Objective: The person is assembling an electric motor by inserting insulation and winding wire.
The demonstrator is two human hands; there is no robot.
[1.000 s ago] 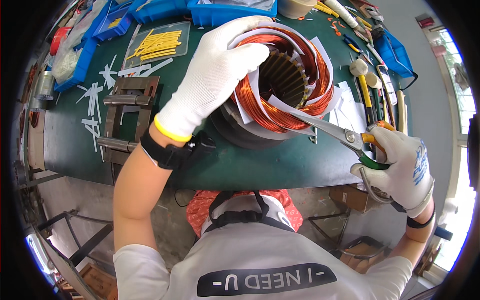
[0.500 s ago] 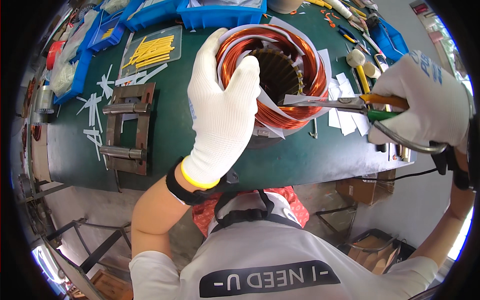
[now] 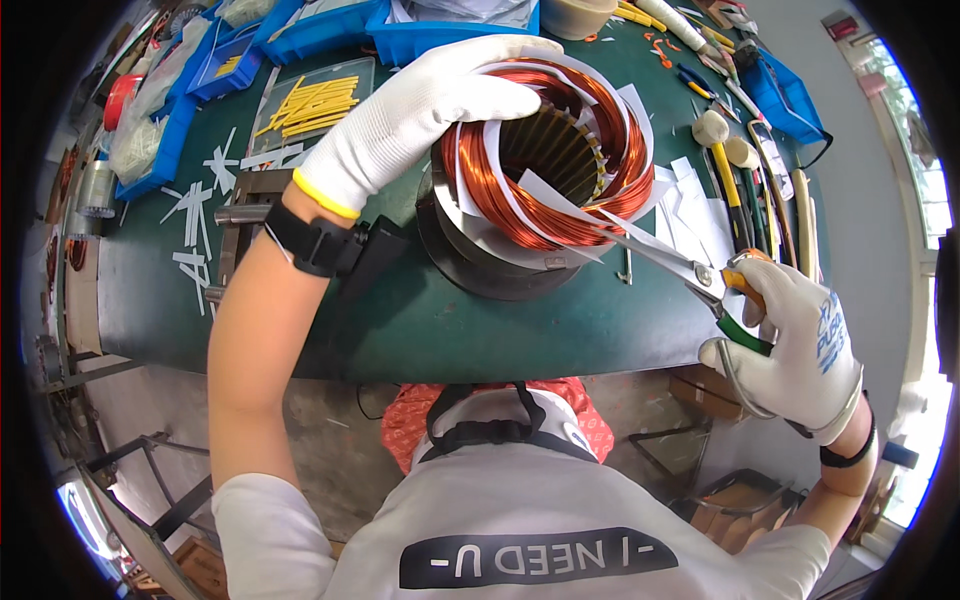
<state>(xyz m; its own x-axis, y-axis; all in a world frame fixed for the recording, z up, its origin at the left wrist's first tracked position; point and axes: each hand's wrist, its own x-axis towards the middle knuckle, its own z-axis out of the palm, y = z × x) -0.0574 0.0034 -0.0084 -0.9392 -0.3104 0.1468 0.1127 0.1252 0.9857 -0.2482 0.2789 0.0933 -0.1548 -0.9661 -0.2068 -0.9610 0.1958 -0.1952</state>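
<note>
A motor stator (image 3: 465, 255) stands upright on the green table, with a thick ring of copper winding (image 3: 490, 190) and white insulating paper (image 3: 548, 198) around its bore. My gloved left hand (image 3: 415, 110) grips the far left of the winding, its thumb over the inner rim and its fingers along the far edge. The gloved right hand (image 3: 800, 345) holds scissors (image 3: 703, 280) with one orange and one green handle. Their blades are apart at the near right side of the winding, by the paper. I cannot tell whether paper lies between the blades.
Blue bins (image 3: 455, 32) line the back. Yellow sticks (image 3: 318, 105) lie in a clear tray, with white paper strips (image 3: 192, 215) nearby. A metal frame (image 3: 245, 215) sits left, partly behind my arm. Mallets (image 3: 712, 130) and other tools lie right, beside paper sheets (image 3: 690, 215).
My left hand has shifted from the near left side to the winding's far left. The right hand has moved nearer and left, turning the scissors diagonal; their tips have left the bore's paper.
</note>
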